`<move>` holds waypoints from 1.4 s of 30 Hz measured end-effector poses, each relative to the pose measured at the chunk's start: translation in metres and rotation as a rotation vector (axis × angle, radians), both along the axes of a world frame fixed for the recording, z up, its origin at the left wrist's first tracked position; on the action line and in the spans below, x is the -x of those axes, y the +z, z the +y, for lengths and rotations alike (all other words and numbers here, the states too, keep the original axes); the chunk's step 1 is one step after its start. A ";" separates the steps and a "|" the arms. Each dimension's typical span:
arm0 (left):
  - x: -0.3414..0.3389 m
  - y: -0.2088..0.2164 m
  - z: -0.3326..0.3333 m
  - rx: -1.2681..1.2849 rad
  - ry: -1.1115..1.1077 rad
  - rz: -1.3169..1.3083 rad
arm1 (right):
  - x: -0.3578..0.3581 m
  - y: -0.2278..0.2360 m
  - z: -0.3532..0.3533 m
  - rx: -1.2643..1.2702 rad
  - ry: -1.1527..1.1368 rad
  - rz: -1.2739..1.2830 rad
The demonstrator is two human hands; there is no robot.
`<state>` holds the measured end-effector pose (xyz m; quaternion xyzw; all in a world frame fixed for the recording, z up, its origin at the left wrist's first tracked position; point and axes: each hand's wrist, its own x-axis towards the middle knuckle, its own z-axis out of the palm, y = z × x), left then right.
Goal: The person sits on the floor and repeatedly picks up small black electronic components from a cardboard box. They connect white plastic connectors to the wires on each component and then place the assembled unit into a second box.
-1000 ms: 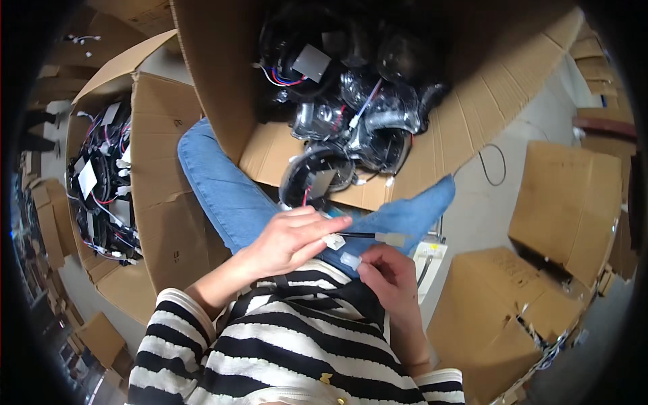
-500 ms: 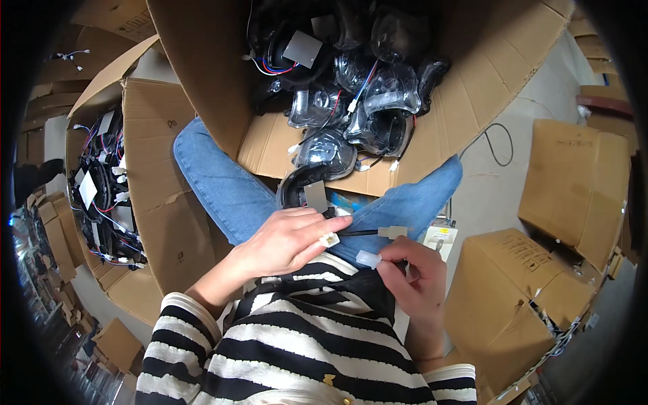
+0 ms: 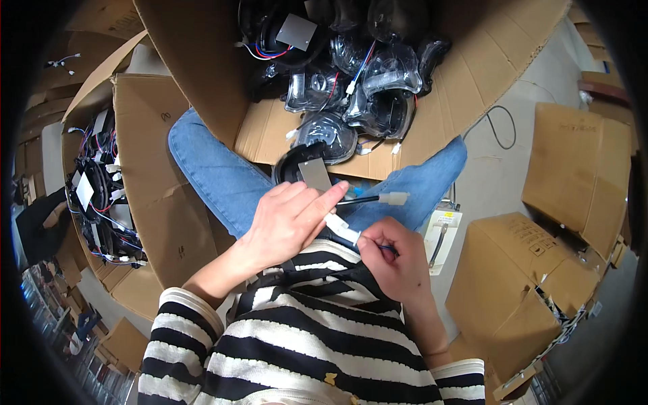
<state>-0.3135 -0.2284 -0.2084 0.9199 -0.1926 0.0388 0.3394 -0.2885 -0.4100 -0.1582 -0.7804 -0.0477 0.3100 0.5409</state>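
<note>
My left hand [image 3: 287, 219] pinches a white plug connector [image 3: 335, 223], its index finger stretched out above it. My right hand [image 3: 398, 258] has thumb and fingers closed on a second white connector [image 3: 349, 235]. The two connectors meet end to end in a line; how deep one sits in the other I cannot tell. Under the left index finger runs a black cable ending in another pale connector [image 3: 394, 198], which hangs loose. A black lamp housing with a grey metal plate [image 3: 314, 174] lies just beyond my left hand, partly hidden by it.
Clear and black lamp units [image 3: 391, 71] with wires lie in a big open carton [image 3: 482, 84] ahead. Another open carton [image 3: 152, 175] of wired units stands left. Cartons [image 3: 513, 277] and a pale box-shaped device [image 3: 445, 236] are on the right. A dark sleeve [image 3: 37, 226] shows far left.
My right hand has moved left and up, bringing its connector against the one in my left hand. The loose cable connector has shifted up. At far left the dark sleeve has moved down.
</note>
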 end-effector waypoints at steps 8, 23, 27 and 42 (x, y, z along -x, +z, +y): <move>-0.004 -0.004 0.007 -0.076 0.046 -0.025 | 0.001 0.000 0.010 -0.131 -0.079 0.053; -0.006 -0.009 0.009 -0.021 0.040 -0.070 | 0.001 -0.008 0.022 0.056 -0.085 -0.179; -0.005 -0.006 0.017 0.204 0.092 0.122 | -0.003 -0.008 0.010 0.006 -0.075 -0.124; -0.005 0.018 0.042 0.990 0.015 0.643 | -0.018 0.022 -0.012 -0.242 0.017 -0.235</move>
